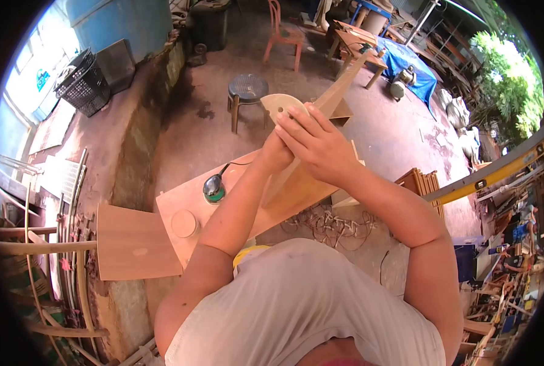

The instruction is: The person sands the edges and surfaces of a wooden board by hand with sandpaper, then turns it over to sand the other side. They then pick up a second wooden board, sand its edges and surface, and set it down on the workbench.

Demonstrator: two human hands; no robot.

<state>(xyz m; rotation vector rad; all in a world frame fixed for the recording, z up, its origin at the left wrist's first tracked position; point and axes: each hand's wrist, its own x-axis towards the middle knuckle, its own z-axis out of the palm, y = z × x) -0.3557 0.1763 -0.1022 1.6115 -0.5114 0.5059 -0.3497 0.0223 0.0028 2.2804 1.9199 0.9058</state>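
Both hands meet at a long, pale wooden piece (339, 85) that slants up to the right and has a rounded end with a small dark hole. My left hand (277, 151) is closed around the piece just below the rounded end. Over it lies my right hand (314, 143), its fingers pressed together across the wood. Part of the piece is hidden behind the hands. Below them is a wooden work surface (247, 213), bearing a round wooden disc (185, 224) and a sander-like tool with a shiny top and green base (214, 188).
A dark stool (247, 86) and a red chair (283, 36) stand beyond the hands. Tangled cords (339, 226) lie on the floor below. A yellow level-like bar (491, 177) crosses the right side. At lower left is a brown board (135, 244).
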